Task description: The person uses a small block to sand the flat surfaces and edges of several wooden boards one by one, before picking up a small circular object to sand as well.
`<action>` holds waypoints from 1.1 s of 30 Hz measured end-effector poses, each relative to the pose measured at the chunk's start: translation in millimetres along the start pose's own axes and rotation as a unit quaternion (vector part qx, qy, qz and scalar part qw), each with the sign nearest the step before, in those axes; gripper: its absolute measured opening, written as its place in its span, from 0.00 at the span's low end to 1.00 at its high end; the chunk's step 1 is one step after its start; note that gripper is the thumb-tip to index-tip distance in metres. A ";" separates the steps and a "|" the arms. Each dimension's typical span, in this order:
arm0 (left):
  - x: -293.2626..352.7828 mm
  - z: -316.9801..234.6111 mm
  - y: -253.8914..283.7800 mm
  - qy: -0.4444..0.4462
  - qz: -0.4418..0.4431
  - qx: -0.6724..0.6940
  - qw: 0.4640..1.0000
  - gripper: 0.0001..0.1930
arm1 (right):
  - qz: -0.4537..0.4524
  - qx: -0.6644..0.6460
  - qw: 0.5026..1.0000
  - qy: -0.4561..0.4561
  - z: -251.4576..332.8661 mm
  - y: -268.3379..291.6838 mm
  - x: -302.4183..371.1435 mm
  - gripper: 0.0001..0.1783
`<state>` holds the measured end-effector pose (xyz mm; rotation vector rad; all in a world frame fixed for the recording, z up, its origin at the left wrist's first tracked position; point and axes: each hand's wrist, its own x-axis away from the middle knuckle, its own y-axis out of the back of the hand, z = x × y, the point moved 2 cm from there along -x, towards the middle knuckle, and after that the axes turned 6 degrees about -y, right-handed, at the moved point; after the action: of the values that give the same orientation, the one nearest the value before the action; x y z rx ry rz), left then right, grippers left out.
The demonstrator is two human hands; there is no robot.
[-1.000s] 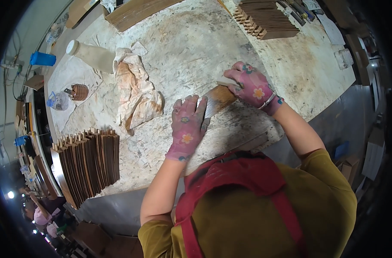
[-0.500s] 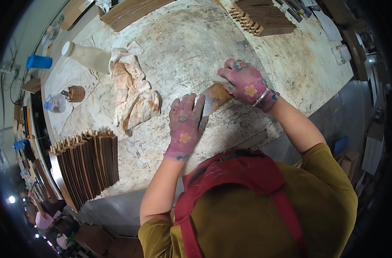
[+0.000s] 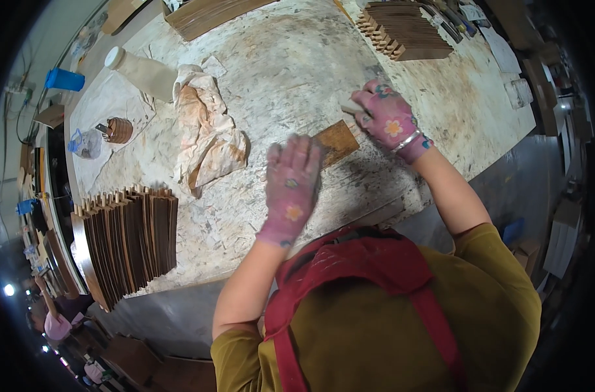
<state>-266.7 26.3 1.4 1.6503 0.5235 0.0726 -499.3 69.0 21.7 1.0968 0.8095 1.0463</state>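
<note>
A brown wooden board [image 3: 337, 143] lies flat on the stained table. My left hand [image 3: 291, 189], in a pink flowered glove, covers its left end with the fingers stretched out and slightly blurred. Just beyond the board's right end is my right hand [image 3: 387, 119], gloved alike, with a bracelet at the wrist. Its fingers close on a small pale flat piece [image 3: 351, 108], whose kind I cannot make out; the piece is clear of the board.
To the left are a crumpled stained cloth [image 3: 209, 134], a whitish bottle [image 3: 141, 73], a wrapped brown roll [image 3: 119, 130] and a row of dark wooden boards with pegs [image 3: 128, 238]. More pegged boards [image 3: 412, 32] sit far right. A cardboard box [image 3: 209, 16] stands at the back.
My right hand has moved off the board, up and to the right, with the pale piece. My left hand has shifted slightly right. More of the board's brown face shows.
</note>
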 end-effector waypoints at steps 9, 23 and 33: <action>36.7 -39.2 -38.1 -0.014 -0.037 0.108 0.993 0.20 | 0.054 -0.135 0.983 0.116 63.9 -6.9 -2.7 0.17; 45.6 -38.7 -50.6 0.006 -0.043 0.227 0.973 0.29 | 0.143 -0.084 0.958 0.233 132.7 -41.5 -11.8 0.18; 48.5 -37.5 -59.3 0.127 -0.144 0.513 0.836 0.19 | 0.119 -0.081 0.965 0.218 134.5 -37.2 -4.5 0.13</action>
<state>-253.7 82.5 -61.4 2.6000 1.1399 -0.2678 -368.6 20.0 23.5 0.8469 0.9330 1.5647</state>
